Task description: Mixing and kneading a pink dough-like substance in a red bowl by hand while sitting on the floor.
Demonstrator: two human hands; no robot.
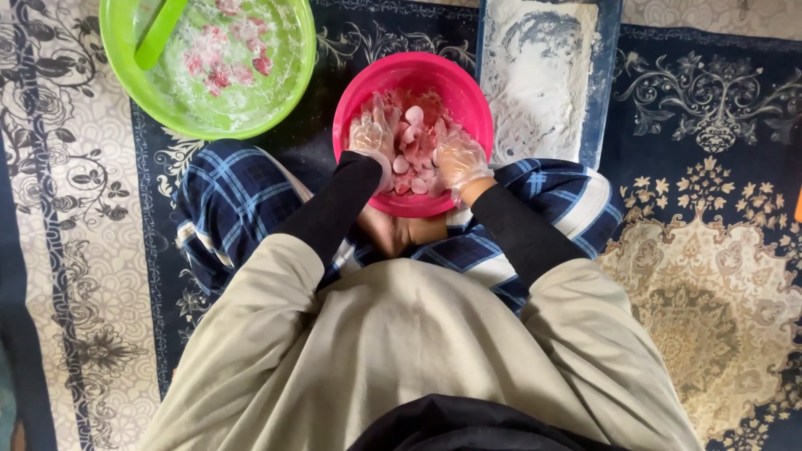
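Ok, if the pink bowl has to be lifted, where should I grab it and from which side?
Probably by the rim of the pink bowl, at its left and right edges, coming in from outside. The bowl is round and sits upright between the knees, and its inside is taken up by the pink pieces, with the gloved left hand and right hand among them.

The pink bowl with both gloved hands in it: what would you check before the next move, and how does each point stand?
1. Left hand gloved and inside the pink bowl: ok.
2. Right hand gloved and in the bowl: ok.
3. Pink pieces floured: ok.
4. Green bowl within reach: ok.
5. Floured tray beside the bowl: ok.
6. Grip on any piece: cannot tell.
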